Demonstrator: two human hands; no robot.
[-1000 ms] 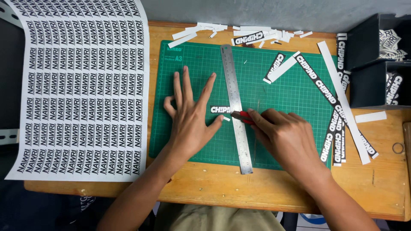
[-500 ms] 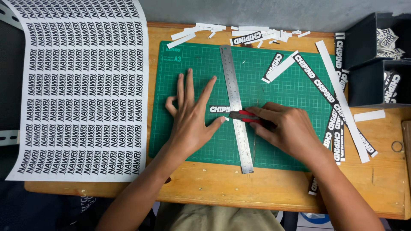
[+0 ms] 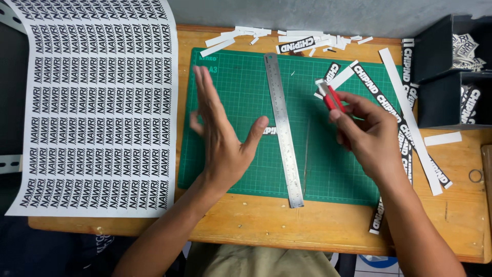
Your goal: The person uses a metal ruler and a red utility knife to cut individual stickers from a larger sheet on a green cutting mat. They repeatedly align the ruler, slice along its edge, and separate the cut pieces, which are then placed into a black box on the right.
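Hands: left [image 3: 220,134] flat, open, holding nothing, at 9 o'clock of ruler [image 3: 283,128]; right [image 3: 370,132] gripping cutter [image 3: 332,96]—steady ruler before cutting.

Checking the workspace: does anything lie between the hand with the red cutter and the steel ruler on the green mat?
Nothing visible does. Only bare green mat lies between the right hand, holding the red cutter, and the steel ruler.

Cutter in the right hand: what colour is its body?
Red, with a white tip end. The cutter shows best in the head view, held in the right hand above the green cutting mat.
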